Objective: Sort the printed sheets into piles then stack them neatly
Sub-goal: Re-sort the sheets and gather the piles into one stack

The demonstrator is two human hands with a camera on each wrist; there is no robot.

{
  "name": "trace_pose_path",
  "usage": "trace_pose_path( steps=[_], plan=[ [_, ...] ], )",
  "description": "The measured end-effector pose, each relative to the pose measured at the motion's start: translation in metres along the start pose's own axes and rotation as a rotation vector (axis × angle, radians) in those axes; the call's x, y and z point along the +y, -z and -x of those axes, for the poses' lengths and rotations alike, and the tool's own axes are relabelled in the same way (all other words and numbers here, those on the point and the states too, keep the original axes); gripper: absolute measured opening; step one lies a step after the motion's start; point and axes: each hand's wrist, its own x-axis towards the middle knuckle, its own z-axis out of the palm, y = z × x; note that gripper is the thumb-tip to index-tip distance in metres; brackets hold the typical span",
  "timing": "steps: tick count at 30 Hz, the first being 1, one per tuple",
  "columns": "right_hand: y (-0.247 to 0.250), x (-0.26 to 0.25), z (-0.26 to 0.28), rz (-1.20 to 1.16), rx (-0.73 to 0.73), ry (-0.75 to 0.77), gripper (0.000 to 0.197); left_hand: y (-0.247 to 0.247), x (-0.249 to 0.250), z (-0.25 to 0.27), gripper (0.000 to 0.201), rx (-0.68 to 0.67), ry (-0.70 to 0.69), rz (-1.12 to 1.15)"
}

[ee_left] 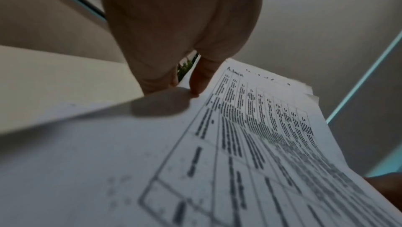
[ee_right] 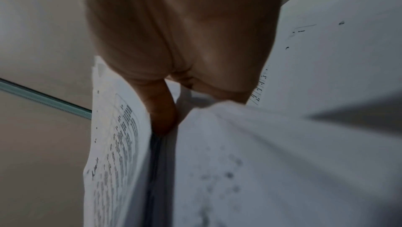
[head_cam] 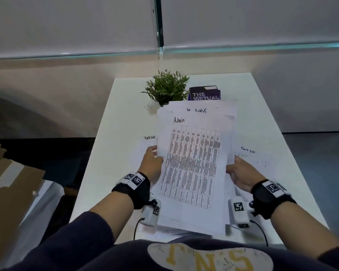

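Note:
I hold a sheaf of printed sheets (head_cam: pixel 194 165) up over the white table (head_cam: pixel 110 145). The top sheet carries a dense table and the handwritten word "Admin"; a sheet behind it sticks out at the top. My left hand (head_cam: pixel 152 163) pinches the sheaf's left edge, thumb on the front, as the left wrist view shows on the sheaf (ee_left: pixel 250 136) under the left hand (ee_left: pixel 185 89). My right hand (head_cam: pixel 241 173) grips the right edge; in the right wrist view the right hand (ee_right: pixel 169 110) has its thumb tucked between sheets (ee_right: pixel 121 144). Two sheets headed "Task list" lie flat, one left (head_cam: pixel 145 141), one right (head_cam: pixel 254 155).
A small potted plant (head_cam: pixel 166 87) and a purple book (head_cam: pixel 205 93) stand at the table's far end. Flattened cardboard (head_cam: pixel 10 182) lies on the floor at the left. Cables from the wrist cameras hang near the table's near edge.

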Motion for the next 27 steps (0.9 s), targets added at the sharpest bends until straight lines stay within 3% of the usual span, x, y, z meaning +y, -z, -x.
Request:
trace_pose_path(
  steps=[3, 5, 7, 10, 12, 14, 18, 21, 27],
  plan=[
    [-0.005, -0.002, -0.003, -0.152, 0.042, -0.059, 0.035, -0.001, 0.001, 0.002, 0.025, -0.028, 0.083, 0.014],
    [-0.006, -0.006, -0.002, -0.214, 0.018, -0.094, 0.049, -0.002, 0.002, 0.001, 0.017, -0.016, 0.026, -0.006],
    [-0.007, -0.01, -0.003, -0.075, 0.015, -0.105, 0.061, -0.004, 0.002, 0.0, 0.017, 0.013, -0.044, -0.049],
    [-0.011, -0.015, -0.008, 0.301, 0.078, 0.082, 0.037, -0.007, 0.007, 0.003, 0.026, 0.103, -0.166, -0.08],
    [-0.017, -0.024, -0.009, 0.386, 0.179, 0.24, 0.033, -0.007, 0.017, 0.004, 0.029, 0.161, -0.253, -0.069],
    [-0.022, -0.037, -0.008, 0.371, 0.274, 0.37, 0.032, -0.003, 0.028, 0.01, 0.02, 0.197, -0.343, -0.004],
    [-0.028, -0.047, -0.001, 0.295, 0.323, 0.468, 0.03, 0.002, 0.036, 0.029, 0.03, 0.149, -0.47, 0.099],
    [-0.03, -0.049, 0.008, 0.184, 0.223, 0.475, 0.036, 0.001, 0.032, 0.032, 0.038, 0.103, -0.468, 0.101],
    [-0.032, -0.055, 0.0, 0.054, 0.243, 0.436, 0.042, 0.001, 0.038, 0.027, 0.063, 0.103, -0.4, 0.221]
  ],
)
